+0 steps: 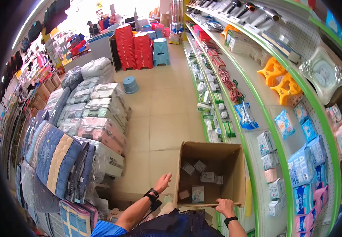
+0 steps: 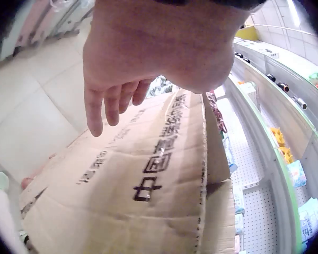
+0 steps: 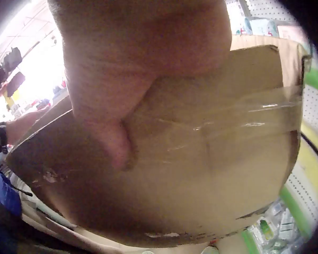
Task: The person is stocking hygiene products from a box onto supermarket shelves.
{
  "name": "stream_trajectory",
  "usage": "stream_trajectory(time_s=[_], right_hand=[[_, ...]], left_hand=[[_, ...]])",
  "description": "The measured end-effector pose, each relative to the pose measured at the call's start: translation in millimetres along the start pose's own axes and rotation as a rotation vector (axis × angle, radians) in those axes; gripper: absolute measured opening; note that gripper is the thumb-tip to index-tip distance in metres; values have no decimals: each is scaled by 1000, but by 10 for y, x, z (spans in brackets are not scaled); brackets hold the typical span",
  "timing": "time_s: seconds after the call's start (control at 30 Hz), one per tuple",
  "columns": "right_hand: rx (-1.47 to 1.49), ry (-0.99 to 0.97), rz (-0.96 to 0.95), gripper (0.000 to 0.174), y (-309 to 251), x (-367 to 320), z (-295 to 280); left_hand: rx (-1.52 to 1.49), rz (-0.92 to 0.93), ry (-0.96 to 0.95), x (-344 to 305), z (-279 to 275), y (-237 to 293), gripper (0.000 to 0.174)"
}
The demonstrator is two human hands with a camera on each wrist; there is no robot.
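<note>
An open cardboard box stands beside the shelving, with several small packets such as a white one on its floor. My right hand grips the near rim toward its right corner; in the right wrist view the thumb of that hand lies against a taped cardboard wall. To the left of the box, my left hand hangs in the air with relaxed fingers. The left wrist view shows this hand above the printed side of the box, holding nothing.
Green-edged shelves with packaged goods run along the right. Folded quilts and bagged bedding are piled on the left. Farther off on the tiled floor stand a blue stool and stacked red stools.
</note>
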State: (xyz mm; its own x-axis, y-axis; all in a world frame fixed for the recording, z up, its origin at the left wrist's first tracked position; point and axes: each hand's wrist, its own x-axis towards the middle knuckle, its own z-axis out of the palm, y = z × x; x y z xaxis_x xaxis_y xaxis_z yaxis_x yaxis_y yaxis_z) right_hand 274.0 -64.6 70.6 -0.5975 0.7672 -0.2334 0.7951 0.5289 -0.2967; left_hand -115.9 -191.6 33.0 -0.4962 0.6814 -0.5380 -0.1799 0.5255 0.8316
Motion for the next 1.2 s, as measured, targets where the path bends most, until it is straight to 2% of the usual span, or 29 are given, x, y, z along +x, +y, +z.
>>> stream_trajectory(time_s=[0.13,0.17,0.2,0.3,0.4,0.43,0.47,0.53,0.57,0.63,0.67,0.73,0.77,0.8,0.87,0.93,1.0,1.07,1.2], right_hand=[[14,-50,-34,27,-24,57,-124],[25,-36,-58,23,5,63,-116],[37,-24,-81,18,28,61,-108],[59,-53,-142,13,9,38,-191],[46,-59,-209,15,49,67,-42],[65,-66,-217,15,16,76,-152],[73,-79,-220,15,24,87,-190],[133,-197,-259,24,32,106,-247],[131,-206,-267,24,33,130,-288],[333,-438,-293,48,25,179,-404],[326,-445,-296,48,-23,235,-544],[402,-542,-230,65,-153,382,-768],[390,-451,-278,60,-178,443,-775],[385,-454,-280,60,-225,517,-821],[469,-267,-313,53,-341,685,-919],[464,-176,-327,46,-363,912,-718],[409,-226,-330,41,-410,1148,-710],[327,-222,-357,38,-329,1370,-477],[163,-405,-186,37,-181,1764,-84]], left_hand=[[-132,-37,-30,37,499,157,73],[8,92,-18,327,510,-239,72],[28,83,-19,298,552,-203,72],[25,244,170,202,645,-165,68],[78,192,256,24,673,-27,65],[274,95,255,-235,747,371,60],[280,82,260,-265,810,387,60],[607,131,403,-324,881,347,53],[603,121,410,-314,877,346,53],[634,219,423,-275,872,326,46],[626,212,426,-266,874,281,46],[659,245,442,-219,856,252,38],[654,245,442,-204,840,250,38],[679,238,427,-201,828,235,36],[694,219,421,-208,819,222,35],[645,219,424,-211,835,194,32],[651,161,419,-228,852,242,32],[663,184,416,-285,861,300,31],[682,164,388,-308,844,342,31]])
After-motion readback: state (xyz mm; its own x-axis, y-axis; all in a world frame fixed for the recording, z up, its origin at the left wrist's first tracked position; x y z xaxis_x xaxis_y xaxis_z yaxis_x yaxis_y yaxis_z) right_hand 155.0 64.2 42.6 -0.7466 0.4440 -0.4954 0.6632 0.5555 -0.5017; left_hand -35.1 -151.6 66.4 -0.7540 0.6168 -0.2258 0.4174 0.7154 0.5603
